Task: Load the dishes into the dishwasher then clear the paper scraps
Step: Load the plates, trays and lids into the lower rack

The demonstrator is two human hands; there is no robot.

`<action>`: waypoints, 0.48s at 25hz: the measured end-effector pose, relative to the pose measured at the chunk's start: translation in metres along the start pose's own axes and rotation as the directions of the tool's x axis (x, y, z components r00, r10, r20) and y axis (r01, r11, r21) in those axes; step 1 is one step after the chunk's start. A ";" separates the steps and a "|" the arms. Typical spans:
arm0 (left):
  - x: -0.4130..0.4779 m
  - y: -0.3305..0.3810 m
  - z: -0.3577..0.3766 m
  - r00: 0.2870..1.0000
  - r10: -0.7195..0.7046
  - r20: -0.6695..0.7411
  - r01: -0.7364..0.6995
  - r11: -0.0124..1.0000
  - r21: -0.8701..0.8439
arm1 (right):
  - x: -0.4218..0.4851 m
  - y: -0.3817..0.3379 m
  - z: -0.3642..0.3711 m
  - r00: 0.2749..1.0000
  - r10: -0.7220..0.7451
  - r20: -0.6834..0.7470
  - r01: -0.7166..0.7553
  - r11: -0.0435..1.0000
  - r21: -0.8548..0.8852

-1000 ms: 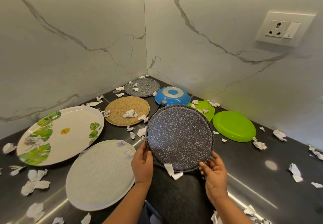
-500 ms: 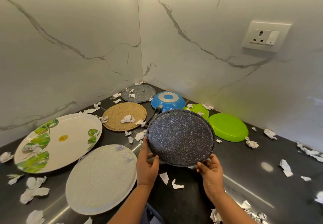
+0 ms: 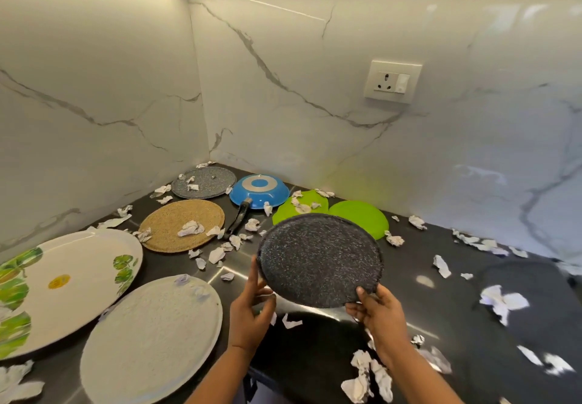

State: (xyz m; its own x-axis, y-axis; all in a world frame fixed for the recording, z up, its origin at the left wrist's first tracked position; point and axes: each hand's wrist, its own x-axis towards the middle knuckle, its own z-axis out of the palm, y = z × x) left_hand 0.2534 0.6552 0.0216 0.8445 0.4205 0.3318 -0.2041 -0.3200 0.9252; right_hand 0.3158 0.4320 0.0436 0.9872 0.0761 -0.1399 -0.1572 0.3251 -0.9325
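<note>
While held clear of the black bench (image 3: 447, 318), tilted toward the camera: dark speckled plate (image 3: 318, 258). Pinched at lower right rim by right hand (image 3: 378, 312), thumb on top, fingers underneath. Gripped at lower left rim by left hand (image 3: 250, 318), fingers partly curled. Strewn below: white paper scraps (image 3: 365, 375).

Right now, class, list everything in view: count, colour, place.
dark speckled round plate: one, charcoal, held centre front
white round plate with green leaves: one, far left
white textured round plate: one, front left
tan speckled round plate: one, middle left
grey speckled round plate: one, back corner
upturned blue frying pan: one, back
bright green round plates: two, behind held plate
crumpled white paper scraps: many, scattered
white wall socket: one, right wall
left hand, right hand: grip dark plate's rim
</note>
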 end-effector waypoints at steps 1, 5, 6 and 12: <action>-0.009 0.005 0.002 1.000 -0.025 -0.009 0.024 0.998 -0.057 | -0.010 -0.002 -0.005 1.000 -0.021 -0.014 0.021 1.000 -0.016; -0.051 0.011 0.016 0.986 -0.155 -0.054 0.125 0.924 -0.361 | -0.060 -0.001 -0.025 0.995 -0.065 -0.079 0.062 0.997 -0.039; -0.060 0.012 0.018 0.977 -0.201 -0.068 0.157 0.900 -0.406 | -0.072 0.001 -0.031 0.992 -0.067 -0.106 0.063 0.997 -0.036; -0.097 0.035 0.021 0.934 -0.356 0.030 0.326 0.815 -0.480 | -0.157 0.010 -0.067 0.978 -0.069 -0.198 0.064 0.998 -0.029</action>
State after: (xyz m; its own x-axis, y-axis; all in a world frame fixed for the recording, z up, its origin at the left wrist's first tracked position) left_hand 0.1746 0.5858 0.0175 0.8764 0.4810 -0.0245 -0.1291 0.2837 0.9502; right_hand 0.1608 0.3601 0.0339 0.9811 -0.1350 -0.1389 -0.0927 0.3022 -0.9487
